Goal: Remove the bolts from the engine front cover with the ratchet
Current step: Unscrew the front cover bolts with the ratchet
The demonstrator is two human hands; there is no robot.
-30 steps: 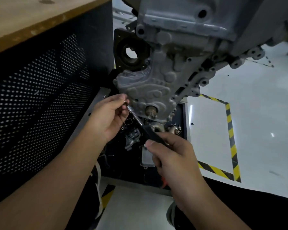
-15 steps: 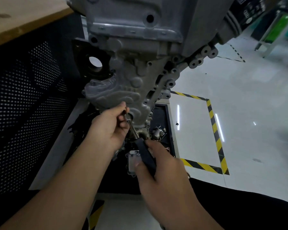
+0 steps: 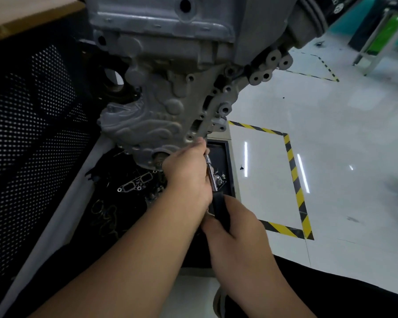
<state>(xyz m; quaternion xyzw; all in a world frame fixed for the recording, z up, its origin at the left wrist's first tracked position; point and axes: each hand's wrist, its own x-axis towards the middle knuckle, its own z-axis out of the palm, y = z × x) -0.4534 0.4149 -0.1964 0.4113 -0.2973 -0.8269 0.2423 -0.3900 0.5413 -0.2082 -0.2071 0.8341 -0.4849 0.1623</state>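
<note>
The grey cast engine front cover [image 3: 147,125] hangs above me on the engine block. My left hand [image 3: 186,173] reaches up to the cover's lower right edge and pinches the head end of the ratchet [image 3: 210,173] with its fingertips. The socket and the bolt there are hidden behind those fingers. Its chrome shaft runs down to a black handle, which my right hand [image 3: 237,228] grips just below the left hand. Several empty bolt holes show along the cover's right flange.
A black tray [image 3: 229,161] under the engine holds a gasket [image 3: 136,183], loose bolts and small parts. A perforated black panel [image 3: 32,134] and a wooden top [image 3: 28,17] stand on the left. Yellow-black floor tape [image 3: 294,180] marks the white floor on the right.
Both hands and the ratchet shifted from the cover's lower left side to its lower right edge. The view swung, so the engine now sits more to the left.
</note>
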